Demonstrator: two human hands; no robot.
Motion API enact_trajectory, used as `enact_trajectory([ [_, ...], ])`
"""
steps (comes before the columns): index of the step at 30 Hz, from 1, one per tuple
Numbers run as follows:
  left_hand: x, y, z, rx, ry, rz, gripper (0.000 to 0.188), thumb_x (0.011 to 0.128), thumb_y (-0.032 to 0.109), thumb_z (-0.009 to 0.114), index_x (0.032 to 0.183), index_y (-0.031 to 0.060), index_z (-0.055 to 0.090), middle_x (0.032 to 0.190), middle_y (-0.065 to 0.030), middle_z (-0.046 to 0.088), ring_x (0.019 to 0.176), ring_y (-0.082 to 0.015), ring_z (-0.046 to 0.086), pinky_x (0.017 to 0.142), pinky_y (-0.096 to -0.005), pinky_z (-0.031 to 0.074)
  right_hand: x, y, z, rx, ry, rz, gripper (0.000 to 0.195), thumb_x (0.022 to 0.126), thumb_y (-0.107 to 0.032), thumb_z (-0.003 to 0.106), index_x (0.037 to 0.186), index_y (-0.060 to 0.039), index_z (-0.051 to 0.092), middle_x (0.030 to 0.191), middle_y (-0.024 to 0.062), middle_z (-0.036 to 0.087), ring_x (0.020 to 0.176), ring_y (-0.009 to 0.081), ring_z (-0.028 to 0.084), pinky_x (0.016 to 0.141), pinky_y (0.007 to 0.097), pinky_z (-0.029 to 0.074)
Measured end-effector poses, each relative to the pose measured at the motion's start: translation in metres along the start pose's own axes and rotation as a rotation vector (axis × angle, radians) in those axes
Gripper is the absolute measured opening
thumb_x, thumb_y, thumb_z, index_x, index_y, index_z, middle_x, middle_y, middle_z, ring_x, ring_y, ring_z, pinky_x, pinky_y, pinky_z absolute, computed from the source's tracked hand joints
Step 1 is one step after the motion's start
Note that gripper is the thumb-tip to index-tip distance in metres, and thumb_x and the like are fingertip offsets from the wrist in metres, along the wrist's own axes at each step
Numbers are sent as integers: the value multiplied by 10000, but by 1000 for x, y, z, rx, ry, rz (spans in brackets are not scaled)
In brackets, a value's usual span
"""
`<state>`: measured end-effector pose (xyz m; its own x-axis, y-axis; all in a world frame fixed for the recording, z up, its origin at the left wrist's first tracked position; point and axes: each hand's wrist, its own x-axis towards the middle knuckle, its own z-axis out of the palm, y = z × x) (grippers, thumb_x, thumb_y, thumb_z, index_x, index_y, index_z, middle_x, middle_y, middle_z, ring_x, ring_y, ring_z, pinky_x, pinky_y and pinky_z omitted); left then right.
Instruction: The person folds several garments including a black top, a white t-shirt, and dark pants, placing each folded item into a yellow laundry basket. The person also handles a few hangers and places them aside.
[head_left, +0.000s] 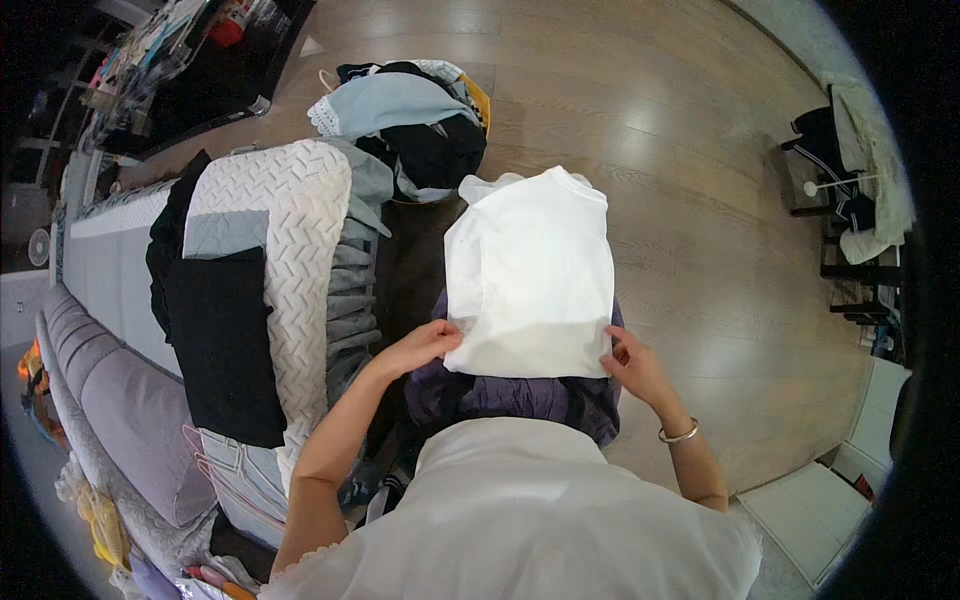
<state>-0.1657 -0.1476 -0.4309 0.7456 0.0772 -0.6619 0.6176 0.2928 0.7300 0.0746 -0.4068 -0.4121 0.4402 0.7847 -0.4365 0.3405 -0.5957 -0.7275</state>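
A white garment (532, 262) lies flat over my lap, its lower part folded into a straight near edge. Ruffled fabric shows at its far corners. My left hand (420, 346) pinches the left side near the bottom fold. At the opposite side, my right hand (639, 369) holds the edge between thumb and fingers; a bangle (679, 431) circles that wrist. Beneath the garment is crumpled dark purple cloth (517, 397).
To the left, a bed with a white-and-grey quilt (304, 225) bears folded black clothing (225, 345) and several clothes hangers (240, 465). A heaped laundry container (478, 97) stands ahead on the wood floor (697, 225). Clothes hang over a chair (862, 180) at far right.
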Motion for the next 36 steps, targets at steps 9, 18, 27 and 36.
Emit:
enact_trajectory([
  [9, -21, 4, 44, 375, 164, 205, 233, 730, 130, 579, 914, 22, 486, 868, -88, 511, 760, -140, 484, 654, -267, 386, 42, -51, 7, 246, 134, -283, 240, 726, -100, 555, 948, -20, 514, 778, 67, 540, 653, 145, 510, 562, 248, 413],
  [18, 11, 4, 55, 277, 176, 185, 241, 743, 155, 551, 918, -6, 517, 798, -110, 570, 717, -162, 537, 640, -281, 419, 183, -123, 47, -300, 105, -799, 296, 678, -196, 558, 953, -88, 537, 945, 98, 542, 986, 246, 433, 891, 399, 258],
  [27, -6, 7, 66, 239, 205, 340, 213, 714, 125, 552, 872, -9, 502, 753, -137, 552, 689, -191, 546, 587, -292, 409, 211, -143, -2, 39, -557, -340, 126, 722, -168, 528, 770, -52, 514, 737, 7, 514, 707, 116, 463, 671, 224, 350],
  [36, -4, 13, 47, 384, 103, 162, 372, 751, 225, 519, 997, -47, 455, 865, -196, 547, 812, -246, 548, 692, -311, 416, 199, -123, -18, -186, -496, -358, 210, 744, -241, 542, 824, -47, 531, 765, 38, 531, 716, 141, 490, 655, 232, 370],
])
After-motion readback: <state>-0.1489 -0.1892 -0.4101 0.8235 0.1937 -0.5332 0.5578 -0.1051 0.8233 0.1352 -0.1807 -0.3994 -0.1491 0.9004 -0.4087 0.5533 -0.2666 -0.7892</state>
